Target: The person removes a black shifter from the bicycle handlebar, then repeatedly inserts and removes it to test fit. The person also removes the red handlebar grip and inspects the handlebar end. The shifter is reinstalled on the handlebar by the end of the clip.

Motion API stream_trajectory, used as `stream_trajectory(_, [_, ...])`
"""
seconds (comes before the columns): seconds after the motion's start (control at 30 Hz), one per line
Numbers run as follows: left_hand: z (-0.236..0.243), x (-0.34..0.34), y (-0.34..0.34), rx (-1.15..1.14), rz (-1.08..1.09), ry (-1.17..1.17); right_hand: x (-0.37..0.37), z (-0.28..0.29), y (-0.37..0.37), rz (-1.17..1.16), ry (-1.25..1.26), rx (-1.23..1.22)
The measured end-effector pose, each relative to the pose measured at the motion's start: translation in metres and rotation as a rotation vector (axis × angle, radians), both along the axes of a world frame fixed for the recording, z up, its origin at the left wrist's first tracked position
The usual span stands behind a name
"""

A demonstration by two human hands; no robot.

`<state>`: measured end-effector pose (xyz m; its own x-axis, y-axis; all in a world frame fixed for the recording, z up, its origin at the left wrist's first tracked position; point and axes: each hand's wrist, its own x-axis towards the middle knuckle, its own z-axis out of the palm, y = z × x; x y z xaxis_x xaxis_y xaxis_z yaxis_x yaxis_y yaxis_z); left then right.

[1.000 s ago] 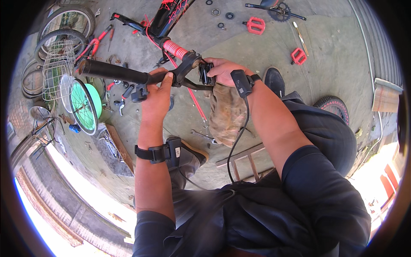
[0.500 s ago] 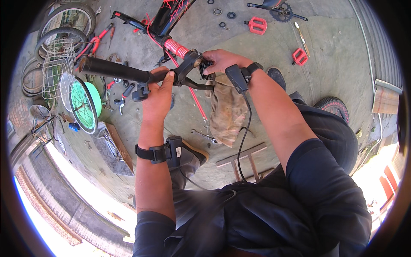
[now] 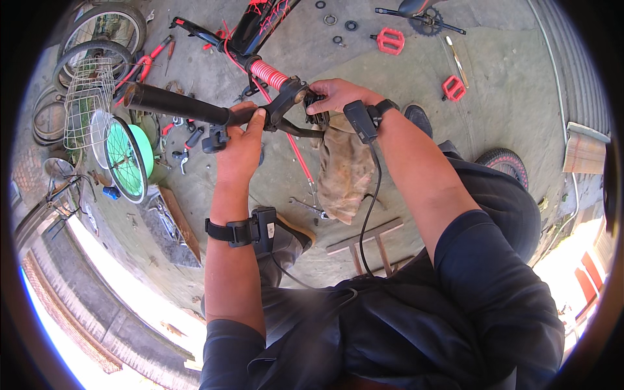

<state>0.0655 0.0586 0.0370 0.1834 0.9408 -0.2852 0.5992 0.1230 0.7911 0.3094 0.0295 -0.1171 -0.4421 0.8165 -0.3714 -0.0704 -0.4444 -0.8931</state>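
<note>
Your left hand (image 3: pixel 242 140) is wrapped around the black handlebar (image 3: pixel 214 114) just inboard of the long black grip (image 3: pixel 172 103), fingers curled over the bar and thumb laid along it toward twelve o'clock. Your right hand (image 3: pixel 335 94) sits at about one o'clock from the left, fingers bent together and pressed against the dark end of the bar at the stem clamp (image 3: pixel 289 97); whether they pinch a small part there you cannot tell. A dirty tan rag (image 3: pixel 344 169) hangs from under that hand toward six o'clock.

The handlebar crosses the upper middle of the view, its gripped end pointing to nine o'clock. A red coil spring (image 3: pixel 268 73) runs from the stem toward eleven o'clock into the black and red bicycle frame (image 3: pixel 257 23).

On the concrete floor (image 3: pixel 507 97), two red pedals (image 3: pixel 390 41) lie at about one o'clock, well apart from each other. A wire basket (image 3: pixel 88 101) and a green-rimmed wheel (image 3: pixel 127 159) stand at nine o'clock, near the grip's end. A spanner (image 3: pixel 305 207) lies on the ground at six o'clock from the rag, just beside it. Both wrists carry black strapped devices.
</note>
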Motion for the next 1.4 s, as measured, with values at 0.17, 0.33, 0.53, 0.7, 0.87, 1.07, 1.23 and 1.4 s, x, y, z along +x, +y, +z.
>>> stream_trajectory(0.17, [0.0, 0.0, 0.0, -0.001, 0.003, 0.014, -0.003, 0.005, -0.004, -0.06, -0.058, 0.011])
stream_trajectory(0.33, [-0.001, 0.0, 0.001, 0.011, -0.004, -0.003, -0.014, -0.001, -0.013, -0.194, -0.006, -0.059])
stream_trajectory(0.53, [0.0, 0.001, -0.001, 0.021, 0.011, -0.003, -0.035, -0.009, -0.02, -0.342, 0.304, -0.306])
stream_trajectory(0.7, [0.002, 0.003, -0.001, 0.019, 0.002, 0.004, -0.04, 0.002, -0.018, -0.346, 0.071, -0.156])
stream_trajectory(0.87, [0.003, 0.004, -0.002, 0.011, 0.022, 0.033, -0.041, 0.014, -0.019, -0.317, -0.26, 0.069])
stream_trajectory(1.07, [0.003, 0.004, -0.003, -0.002, 0.043, -0.027, -0.047, 0.023, -0.021, -0.393, -0.444, 0.121])
stream_trajectory(1.23, [0.002, 0.003, -0.004, 0.042, 0.022, 0.013, -0.062, 0.032, -0.027, -0.559, -0.57, 0.139])
stream_trajectory(1.4, [0.0, 0.003, -0.003, 0.024, 0.031, -0.04, -0.083, 0.029, -0.026, -0.745, -0.804, 0.312])
